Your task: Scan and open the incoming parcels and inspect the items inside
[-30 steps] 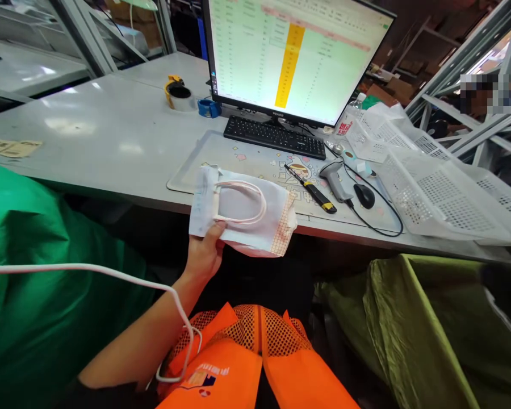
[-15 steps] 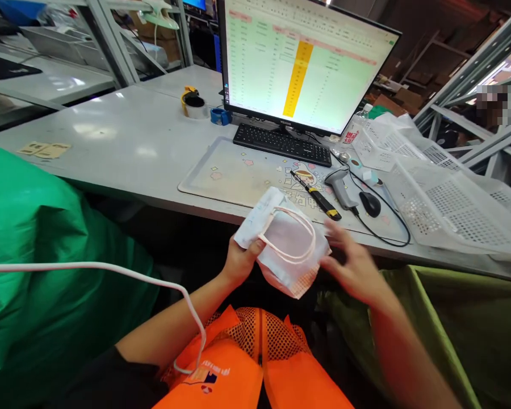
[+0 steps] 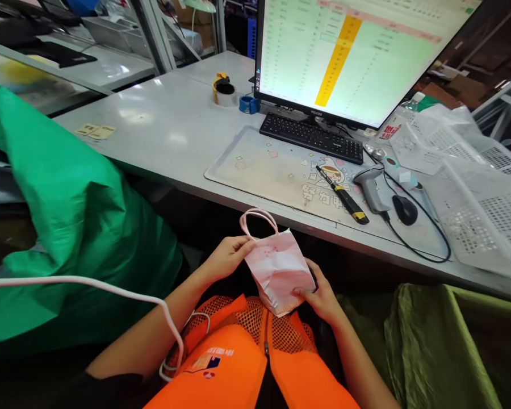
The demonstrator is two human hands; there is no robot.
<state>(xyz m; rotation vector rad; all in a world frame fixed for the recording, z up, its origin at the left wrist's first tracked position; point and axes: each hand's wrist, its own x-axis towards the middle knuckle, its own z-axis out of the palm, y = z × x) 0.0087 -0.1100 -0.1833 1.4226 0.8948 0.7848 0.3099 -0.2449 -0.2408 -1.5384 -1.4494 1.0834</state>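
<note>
Paper bag held in two hands in front of the near edge of a desk. The small pale-pink bag [image 3: 282, 271] is tilted, its twin handles [image 3: 259, 215] standing up in a loop towards the desk and its other end lowered towards the orange vest [image 3: 221, 363]. The left hand [image 3: 230, 258] pinches the handle end at its corner, thumb and fingers closed on the paper; the right hand [image 3: 321, 295] grips the opposite side lower down, thumb across the face that shows, the other fingers partly hidden behind. A white cable [image 3: 89, 282] crosses in front of the left forearm. On the desk [image 3: 162, 113], beyond the bag, lies a printed mat [image 3: 255, 165]; on it rest a black-and-yellow pointed tool [image 3: 343, 195], a grey scanner [image 3: 371, 190] with its cord and, to the right of the scanner, a black mouse [image 3: 405, 210]. A black keyboard [image 3: 310, 138] lies along the mat's far side, below a monitor [image 3: 357, 62] showing a table with one yellow column. Left of the monitor, a roll of tape [image 3: 226, 99] is near a blue ring-shaped object [image 3: 249, 104]. White perforated baskets [image 3: 489, 227] occupy the right; green sheeting [image 3: 80, 221] hangs at left, olive cloth [image 3: 443, 341] at lower right.
</note>
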